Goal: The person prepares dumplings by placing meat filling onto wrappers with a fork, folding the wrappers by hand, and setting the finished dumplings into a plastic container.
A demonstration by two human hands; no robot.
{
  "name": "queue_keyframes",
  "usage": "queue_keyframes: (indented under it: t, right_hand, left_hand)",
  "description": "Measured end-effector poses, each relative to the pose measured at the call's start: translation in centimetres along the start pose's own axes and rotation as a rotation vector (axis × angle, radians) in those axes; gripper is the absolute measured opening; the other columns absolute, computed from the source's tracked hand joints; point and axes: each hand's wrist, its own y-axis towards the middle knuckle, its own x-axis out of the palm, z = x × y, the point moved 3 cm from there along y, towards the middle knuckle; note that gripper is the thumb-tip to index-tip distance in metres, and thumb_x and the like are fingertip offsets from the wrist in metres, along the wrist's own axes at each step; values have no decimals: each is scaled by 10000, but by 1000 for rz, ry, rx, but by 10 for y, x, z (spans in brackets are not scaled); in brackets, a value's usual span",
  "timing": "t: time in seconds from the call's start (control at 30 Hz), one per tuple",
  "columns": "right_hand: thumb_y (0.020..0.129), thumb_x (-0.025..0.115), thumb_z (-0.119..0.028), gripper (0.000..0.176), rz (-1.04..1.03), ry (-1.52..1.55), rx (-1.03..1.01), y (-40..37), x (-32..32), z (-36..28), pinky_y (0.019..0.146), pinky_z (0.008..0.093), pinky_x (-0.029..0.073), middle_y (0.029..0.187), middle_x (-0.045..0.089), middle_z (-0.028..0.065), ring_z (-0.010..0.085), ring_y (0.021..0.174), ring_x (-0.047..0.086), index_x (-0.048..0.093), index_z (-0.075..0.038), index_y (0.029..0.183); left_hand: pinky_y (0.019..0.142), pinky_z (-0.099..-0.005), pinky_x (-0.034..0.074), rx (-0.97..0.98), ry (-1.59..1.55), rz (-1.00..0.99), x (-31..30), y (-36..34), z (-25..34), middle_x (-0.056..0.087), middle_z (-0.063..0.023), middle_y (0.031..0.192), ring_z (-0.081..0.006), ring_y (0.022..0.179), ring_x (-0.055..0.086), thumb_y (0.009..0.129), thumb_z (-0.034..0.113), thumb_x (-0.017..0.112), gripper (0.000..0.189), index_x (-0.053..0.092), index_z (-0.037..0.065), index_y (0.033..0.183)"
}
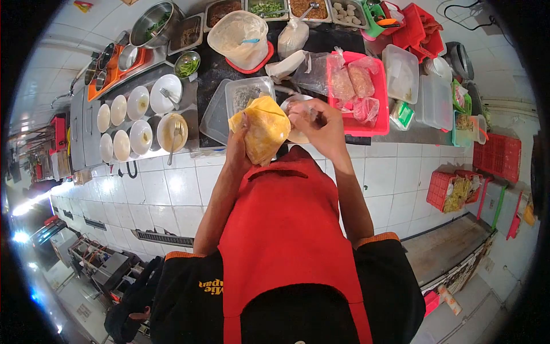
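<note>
My left hand [239, 147] is wrapped round a stack of thin yellow dough wrappers [264, 127], holding it up over the counter's front edge. The stack looks floury, with a folded corner at the top. Just right of it, my right hand [321, 125] is closed, thumb and fingers pinched together; I cannot tell what lies between them. Behind that hand a round pale bowl [297, 136] is partly hidden. A clear rectangular tub [247, 86] with a floury bottom stands beyond the wrappers, and a flat translucent lid [215, 117] lies left of it.
Pale bowls [137, 103] stand in rows at left, beside a plate with a fork [166, 94]. A large white tub [239, 39] and filled metal trays [266, 8] line the back. At right are a pink tray of bagged food [375, 114] and plastic containers [434, 102].
</note>
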Motion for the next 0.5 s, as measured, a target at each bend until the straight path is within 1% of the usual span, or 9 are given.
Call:
queue_keyframes:
  t: [0.03, 0.07, 0.13, 0.27, 0.3, 0.33, 0.37, 0.43, 0.5]
  right_hand:
    - [807, 785, -93, 181, -45, 34, -81, 0, 7, 0, 661, 262, 480, 913, 682, 49, 96, 777, 595, 700, -30, 954]
    - [807, 785, -93, 181, -46, 33, -81, 0, 10, -1, 661, 262, 480, 913, 682, 49, 96, 777, 595, 700, -30, 954]
    - [805, 800, -60, 213, -122, -222, -217, 0, 20, -8, 684, 230, 476, 897, 691, 38, 79, 791, 609, 705, -6, 988]
    - [792, 806, -56, 210, -91, -269, -271, 2, 29, -6, 672, 228, 475, 909, 697, 84, 106, 764, 612, 713, -4, 974]
    - [791, 806, -62, 197, -67, -317, -353, 2, 29, -4, 633, 228, 462, 897, 697, 86, 106, 714, 595, 719, -8, 960]
    - [791, 806, -68, 185, -41, -366, -434, 2, 29, -5, 594, 228, 449, 885, 697, 89, 106, 664, 578, 724, -12, 946]
    - [791, 806, -68, 185, -45, -368, -434, 1, 29, -6, 594, 228, 449, 885, 697, 89, 106, 664, 578, 724, -12, 946]
    - [758, 810, -144, 193, -38, -396, -317, 1, 28, -8, 596, 337, 470, 795, 691, 85, 222, 678, 599, 751, -65, 924]
    - [760, 807, -149, 194, -66, -413, -267, 3, 28, -11, 603, 342, 477, 797, 695, 86, 226, 681, 605, 750, -67, 926]
  left_hand:
    - [869, -429, 595, -14, 24, 32, 1, -2, -1, 616, -140, 1238, -289, 1089, 662, 1011, 385, 563, 500, 448, 52, 1367]
    - [873, -425, 594, -26, 48, 63, 2, -4, -2, 609, -139, 1250, -284, 1097, 659, 1010, 373, 570, 496, 445, 54, 1368]
    - [871, -421, 595, 16, 74, 74, 9, -6, -1, 604, -137, 1255, -276, 1094, 659, 1009, 361, 577, 492, 443, 53, 1368]
    - [858, -408, 598, 106, 80, 74, 18, -14, 2, 601, -127, 1247, -254, 1071, 662, 1005, 313, 598, 470, 446, 47, 1361]
    - [858, -408, 598, 110, 76, 77, 17, -14, 2, 601, -127, 1247, -254, 1071, 662, 1005, 313, 598, 470, 446, 47, 1361]
    - [882, -403, 586, 140, 160, 76, 17, -15, 2, 596, -126, 1256, -251, 1094, 651, 1010, 321, 587, 479, 438, 47, 1374]
    - [907, -399, 573, 168, 243, 74, 17, -16, 2, 591, -124, 1265, -247, 1118, 639, 1014, 330, 576, 489, 429, 48, 1386]
    - [907, -397, 574, 158, 237, 94, 21, -18, 3, 593, -124, 1261, -249, 1111, 641, 1016, 305, 574, 473, 430, 47, 1386]
    - [908, -395, 575, 150, 233, 113, 21, -18, 3, 594, -123, 1257, -251, 1105, 644, 1019, 280, 572, 457, 431, 46, 1385]
